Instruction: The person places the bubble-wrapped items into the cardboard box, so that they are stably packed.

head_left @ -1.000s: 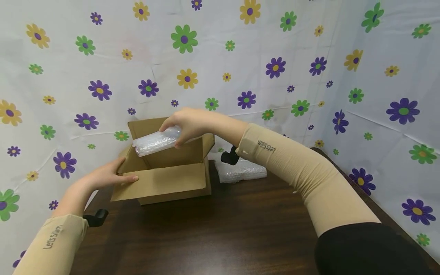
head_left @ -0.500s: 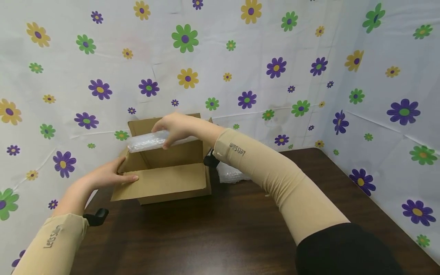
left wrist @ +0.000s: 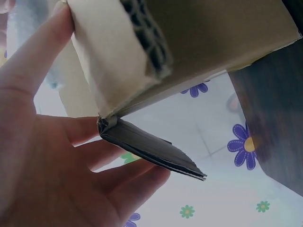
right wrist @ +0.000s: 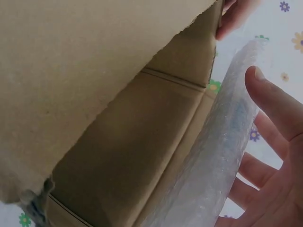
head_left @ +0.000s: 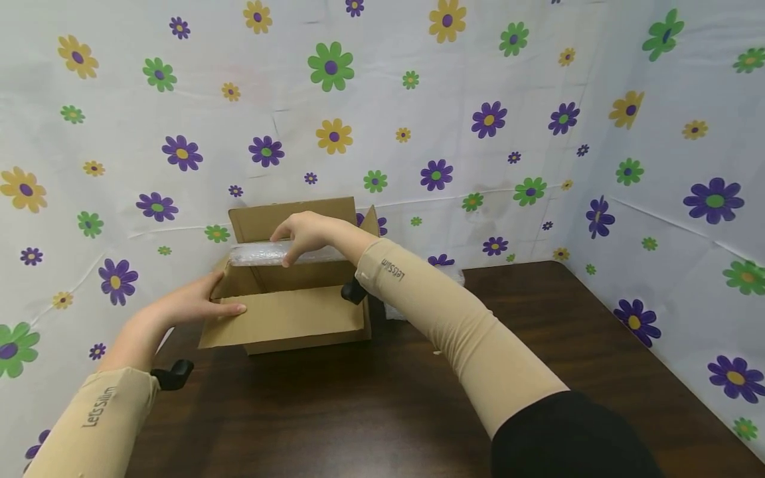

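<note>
An open cardboard box (head_left: 311,342) stands toward the back of the table, its flaps spread. The left hand (head_left: 185,307) holds the box at its left corner. Its thumb lies on the front flap (head_left: 293,315), and its fingers are behind the side flap (left wrist: 147,144). Above the box opening, the right hand (head_left: 307,234) grips a flat bubble-wrapped package (head_left: 257,253) from above. In the right wrist view, thumb and fingers are on opposite sides of the package, which stands on edge beside the inner back wall (right wrist: 156,156). What the wrap contains cannot be made out.
Another bubble-wrapped bundle (head_left: 396,312) lies right of the box, partly hidden by the right forearm. The dark wooden table (head_left: 335,411) meets flower-printed white sheets (head_left: 382,99) behind and at right. The back flap (head_left: 293,216) stands up behind the package.
The right hand has brought the package left and then lower over the box, and the package has turned from slanted to nearly level. The left hand keeps its hold on the corner.
</note>
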Tool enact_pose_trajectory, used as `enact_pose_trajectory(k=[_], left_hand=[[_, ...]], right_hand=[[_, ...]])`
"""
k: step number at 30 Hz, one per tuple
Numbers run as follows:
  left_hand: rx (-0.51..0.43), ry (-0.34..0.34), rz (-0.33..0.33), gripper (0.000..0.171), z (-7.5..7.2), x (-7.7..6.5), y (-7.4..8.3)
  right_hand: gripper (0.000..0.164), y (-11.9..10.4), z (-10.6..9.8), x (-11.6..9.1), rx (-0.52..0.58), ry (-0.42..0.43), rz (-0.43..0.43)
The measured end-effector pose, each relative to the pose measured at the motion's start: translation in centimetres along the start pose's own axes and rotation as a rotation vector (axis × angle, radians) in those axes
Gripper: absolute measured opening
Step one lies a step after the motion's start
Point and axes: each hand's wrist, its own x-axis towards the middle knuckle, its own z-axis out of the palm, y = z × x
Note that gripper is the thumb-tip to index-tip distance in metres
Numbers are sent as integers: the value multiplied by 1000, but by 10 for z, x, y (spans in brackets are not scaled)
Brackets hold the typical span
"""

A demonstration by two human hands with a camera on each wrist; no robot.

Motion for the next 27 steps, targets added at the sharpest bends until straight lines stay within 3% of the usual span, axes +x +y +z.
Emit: enact_pose_trajectory(k=[5,27], left_hand=[[3,-6,-8,105,-1,0,1],[-25,-13,-28,107,1,3,-1]], right_hand=[[57,5,6,4,10,-14,38],[55,17,40,9,68,-105,27]])
